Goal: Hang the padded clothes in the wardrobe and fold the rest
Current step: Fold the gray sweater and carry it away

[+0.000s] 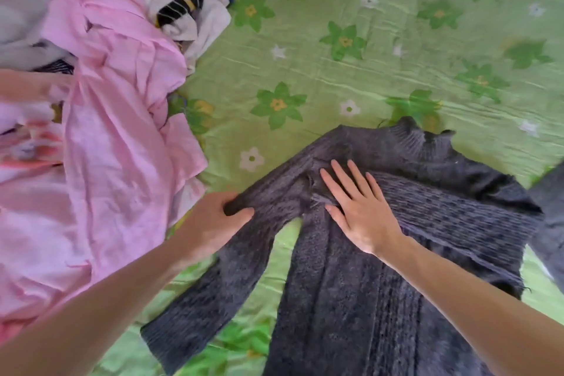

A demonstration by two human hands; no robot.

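Sweater (381, 268) folding underway on bed (366, 49): left hand (213, 220) grips sleeve (213, 278), right hand (360, 207) flat, fingers released. Next: sleeve across body.

It was a home bedroom — a bed (396, 49) under a green flowered sheet, heaped clothes (116, 119) alongside.

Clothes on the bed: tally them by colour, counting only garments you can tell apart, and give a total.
Dark grey: 1, the knit sweater, left hand gripping its sleeve, right hand flat on its body.
Pink: 1, the pink garment.
White with black and yellow print: 1, the printed garment.
Total: 3 told apart; the pale pile at far left is too jumbled to count.
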